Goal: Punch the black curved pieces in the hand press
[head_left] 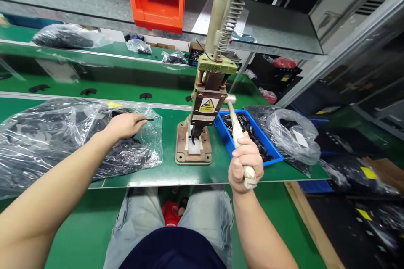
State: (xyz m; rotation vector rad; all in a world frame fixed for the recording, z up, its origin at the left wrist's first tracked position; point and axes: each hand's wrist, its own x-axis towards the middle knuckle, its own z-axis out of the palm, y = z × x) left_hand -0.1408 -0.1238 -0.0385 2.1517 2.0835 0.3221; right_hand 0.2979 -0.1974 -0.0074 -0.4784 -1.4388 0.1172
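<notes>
My right hand (245, 163) is wrapped round the pale, taped lever handle (235, 124) of a hand press (208, 103). Beneath the press head, a small dark curved part (192, 138) shows on the light block of the base (194, 147). My left hand (126, 125) pinches a small dark part (148, 119) over a large clear plastic bag (75, 134) of black pieces, left of the press. To the right of the press, a blue tray (274, 158) holds many small black parts.
An orange bin (158, 0) sits on the shelf above. Dark curved pieces (145, 95) lie spaced along the green surface behind the table. A clear bag (292, 134) is right of the tray, and more bagged parts (353, 172) are at the far right.
</notes>
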